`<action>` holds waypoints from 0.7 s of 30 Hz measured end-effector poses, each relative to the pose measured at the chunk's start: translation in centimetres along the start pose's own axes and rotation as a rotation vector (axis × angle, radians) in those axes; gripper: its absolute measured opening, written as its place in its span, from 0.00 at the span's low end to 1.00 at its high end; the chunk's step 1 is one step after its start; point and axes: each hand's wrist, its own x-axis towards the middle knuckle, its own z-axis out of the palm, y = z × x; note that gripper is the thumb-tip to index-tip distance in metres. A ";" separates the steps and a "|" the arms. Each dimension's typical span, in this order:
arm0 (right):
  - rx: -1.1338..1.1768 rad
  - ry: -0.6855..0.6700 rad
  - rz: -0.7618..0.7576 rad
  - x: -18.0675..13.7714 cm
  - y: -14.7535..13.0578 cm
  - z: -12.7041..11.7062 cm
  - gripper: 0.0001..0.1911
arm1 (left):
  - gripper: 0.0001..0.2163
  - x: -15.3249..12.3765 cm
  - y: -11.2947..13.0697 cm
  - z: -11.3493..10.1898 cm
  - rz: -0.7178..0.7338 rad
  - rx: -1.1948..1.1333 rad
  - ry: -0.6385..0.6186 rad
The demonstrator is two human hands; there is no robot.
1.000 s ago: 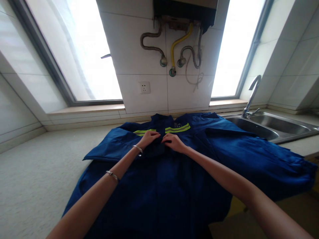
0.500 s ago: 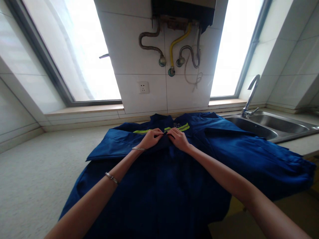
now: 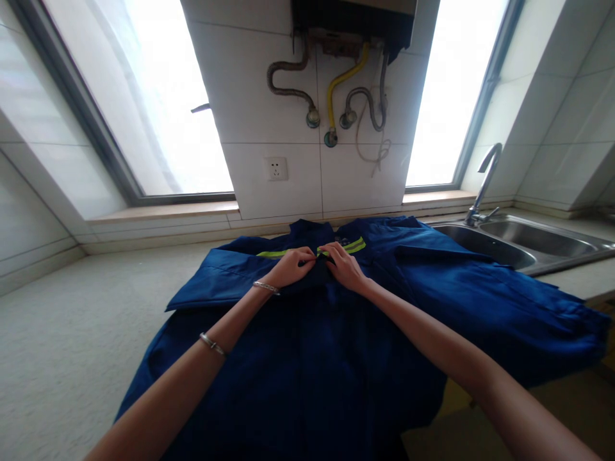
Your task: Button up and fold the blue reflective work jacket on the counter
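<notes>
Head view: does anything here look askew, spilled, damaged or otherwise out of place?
One oddity: the blue jacket is spread over a kitchen counter, its right side reaching the sink edge. Both the left hand and right hand pinch the front near the collar. Nothing spilled or damaged.

Pale speckled countertop (image 3: 72,333) filled the lower left and centre of the frame, blue work jacket (image 3: 336,346) with yellow-green stripes lay spread flat across its middle, hem hanging over the near edge, steel sink (image 3: 528,246) sat recessed at the right.
</notes>
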 end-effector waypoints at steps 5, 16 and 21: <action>-0.032 -0.096 -0.013 0.1 0.5 0.2 0.13 | 0.14 -0.1 0.5 0.1 0.029 0.055 -0.025; -0.086 -0.084 -0.034 -0.4 0.4 0.6 0.10 | 0.10 0.1 0.0 0.8 -0.008 0.101 -0.025; -0.087 -0.071 -0.030 -0.6 0.3 0.7 0.07 | 0.10 0.2 -0.2 0.9 0.002 0.065 -0.026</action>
